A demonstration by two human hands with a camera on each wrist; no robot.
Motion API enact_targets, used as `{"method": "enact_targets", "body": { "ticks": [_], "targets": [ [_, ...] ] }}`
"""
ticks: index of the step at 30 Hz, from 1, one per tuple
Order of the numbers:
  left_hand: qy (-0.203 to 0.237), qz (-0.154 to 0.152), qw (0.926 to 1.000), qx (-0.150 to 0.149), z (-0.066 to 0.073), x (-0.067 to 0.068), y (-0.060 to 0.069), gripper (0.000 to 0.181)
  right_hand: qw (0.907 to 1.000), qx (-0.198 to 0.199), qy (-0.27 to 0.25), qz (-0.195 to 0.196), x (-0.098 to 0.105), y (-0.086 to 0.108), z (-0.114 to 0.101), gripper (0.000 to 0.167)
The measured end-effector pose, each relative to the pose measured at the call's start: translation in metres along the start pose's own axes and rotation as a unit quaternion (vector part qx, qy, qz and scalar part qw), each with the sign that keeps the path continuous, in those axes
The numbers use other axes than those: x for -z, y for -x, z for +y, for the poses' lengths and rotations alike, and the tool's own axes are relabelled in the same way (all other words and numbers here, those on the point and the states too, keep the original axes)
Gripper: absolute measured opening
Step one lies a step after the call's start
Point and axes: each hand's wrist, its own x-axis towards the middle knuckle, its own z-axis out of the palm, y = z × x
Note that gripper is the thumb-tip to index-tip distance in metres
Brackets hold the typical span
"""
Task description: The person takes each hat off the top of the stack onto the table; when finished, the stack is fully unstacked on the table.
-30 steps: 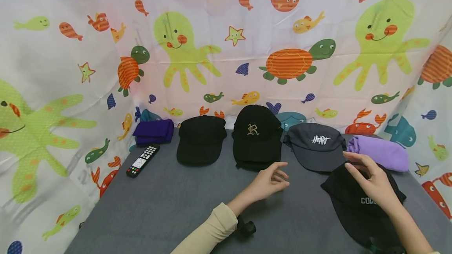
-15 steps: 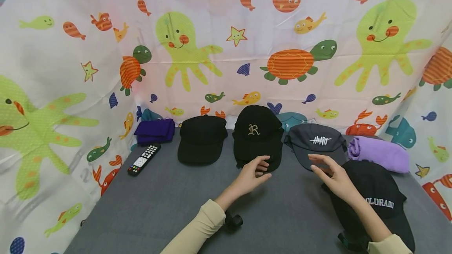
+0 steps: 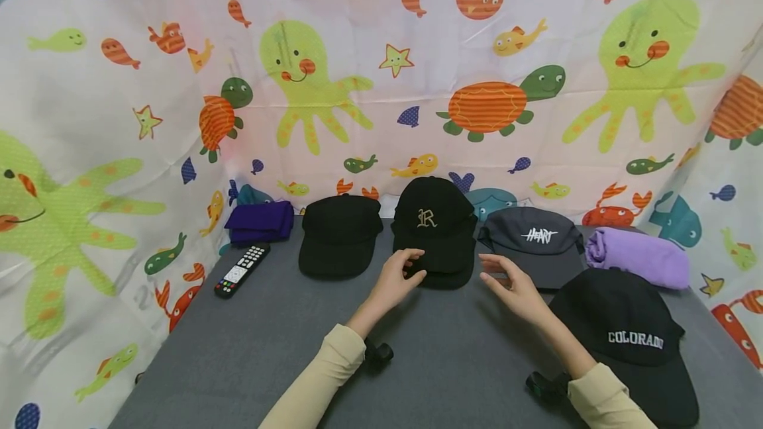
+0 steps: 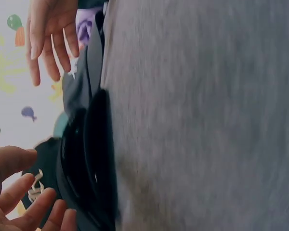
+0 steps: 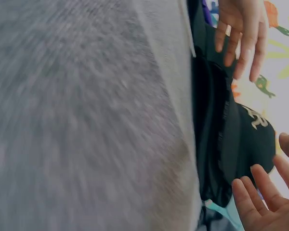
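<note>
A black cap with a gold letter R [image 3: 433, 227] stands at the middle of the back row. My left hand [image 3: 393, 283] hovers in front of its lower left side, fingers loosely bent and holding nothing. On the other side, my right hand [image 3: 515, 290] is raised between this cap and the dark grey HEART cap [image 3: 532, 243], also empty. Both wrist views show spread, relaxed fingers near the R cap, seen in the left wrist view [image 4: 82, 168] and the right wrist view [image 5: 248, 144]. The black COLORADO cap [image 3: 632, 343] lies at the right, beside my right forearm.
A plain black cap [image 3: 341, 237], a folded dark purple cloth [image 3: 259, 222] and a black remote [image 3: 241, 271] are on the left of the grey table [image 3: 250, 363]. A rolled lilac cloth [image 3: 638, 258] lies at the back right. A patterned curtain [image 3: 369, 12] hangs behind.
My right hand has moved left, away from above the COLORADO cap, whose lettering now shows fully. My left hand has shifted left and slightly toward the back. The COLORADO cap's brim appears turned further right.
</note>
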Motion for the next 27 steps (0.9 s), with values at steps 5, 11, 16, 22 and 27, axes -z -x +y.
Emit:
{"method": "enact_targets", "body": {
  "ticks": [5, 11, 16, 22, 27],
  "targets": [
    [-0.018, 0.013, 0.9997, 0.013, -0.016, 0.004, -0.006, 0.039, 0.9999, -0.010, -0.009, 0.004, -0.018, -0.009, 0.017, 0.045],
    [-0.002, 0.023, 0.9989, 0.042, -0.028, 0.008, -0.012, 0.039, 0.9984, -0.048, -0.030, -0.004, -0.027, -0.023, 0.022, 0.058],
    [0.013, 0.035, 0.9974, 0.062, -0.034, 0.007, -0.021, 0.040, 0.9959, -0.082, -0.038, -0.012, -0.031, -0.035, 0.026, 0.064],
    [-0.013, 0.036, 0.9964, 0.076, -0.041, 0.005, -0.032, 0.044, 0.9943, -0.102, -0.024, -0.016, -0.034, -0.048, 0.031, 0.072],
    [0.002, 0.049, 0.9948, 0.089, -0.047, 0.003, -0.042, 0.047, 0.9931, -0.113, -0.022, -0.022, -0.036, -0.059, 0.035, 0.076]
  ]
}}
